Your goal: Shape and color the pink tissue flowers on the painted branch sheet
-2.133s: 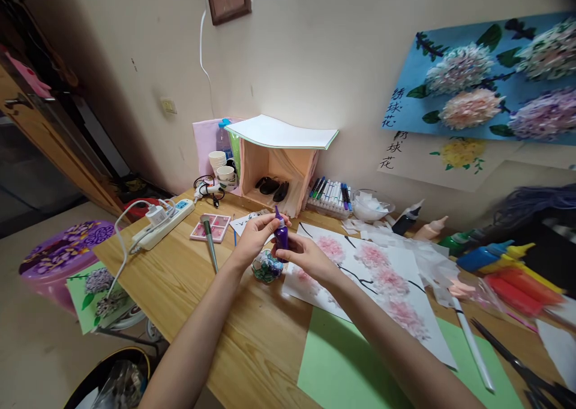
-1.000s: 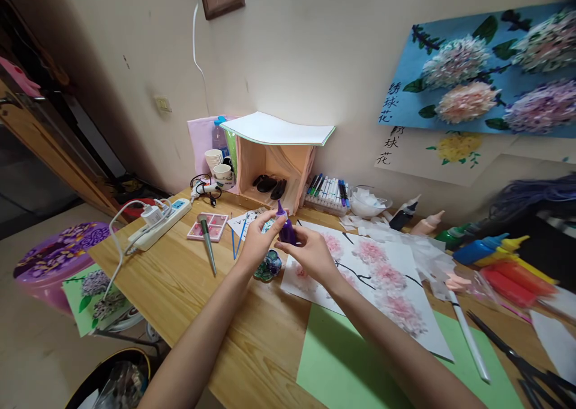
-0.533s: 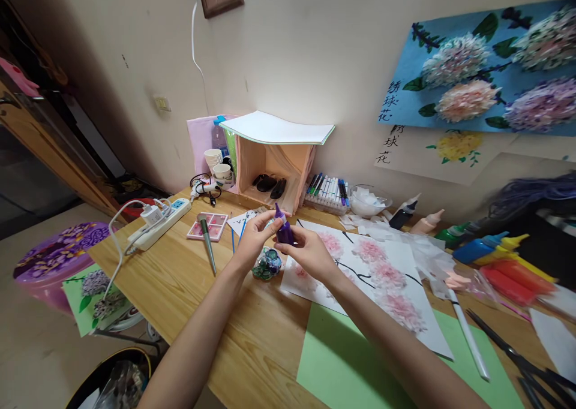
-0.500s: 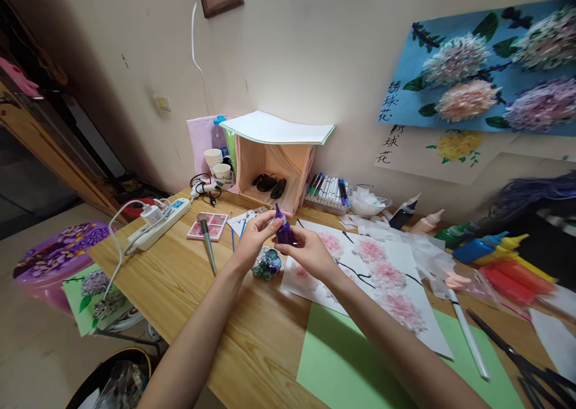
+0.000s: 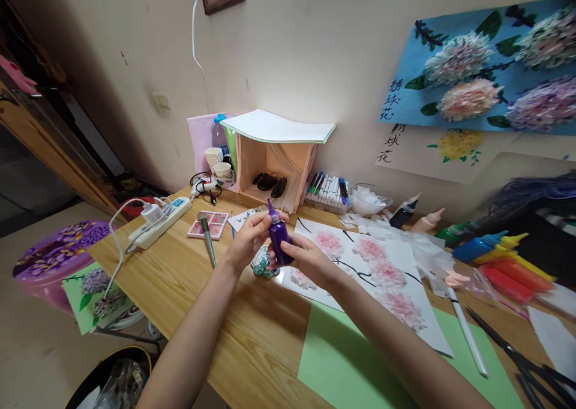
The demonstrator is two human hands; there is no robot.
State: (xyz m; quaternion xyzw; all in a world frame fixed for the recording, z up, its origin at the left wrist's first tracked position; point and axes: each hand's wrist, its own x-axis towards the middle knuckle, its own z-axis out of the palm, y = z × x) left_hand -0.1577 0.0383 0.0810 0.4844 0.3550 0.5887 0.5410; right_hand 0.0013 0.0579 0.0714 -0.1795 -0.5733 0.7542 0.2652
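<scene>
Far to the left of my hands I see a white power strip [image 5: 162, 219] at the near edge of the wooden table [image 5: 189, 289], its cable looping off the side. Closer in, just left of my left hand [image 5: 245, 244], a pink paint palette [image 5: 209, 224] lies flat with a green-handled brush [image 5: 207, 245] slanting across it toward me.

My left hand is curled, fingertips pinching the neck just under the pointed cap of a purple paint bottle [image 5: 279, 238]. The bottle stands nearly upright, lifted clear of the table between both hands. My right hand [image 5: 306, 262] is closed around the bottle's lower body from the right, thumb across its front. Directly beneath the two hands a small glass dish with blue-green contents [image 5: 261, 266] sits on the wood.

Under and to the right of my right hand lies a white sheet painted with pink blossoms on black branches [image 5: 373, 271]; nearer me, a green sheet [image 5: 342, 367] overlaps its edge. Beyond my right hand, by the wall, stands a rack of markers [image 5: 327, 188]. Far right lie more paint bottles [image 5: 499, 259] and black scissors [image 5: 517, 361].
</scene>
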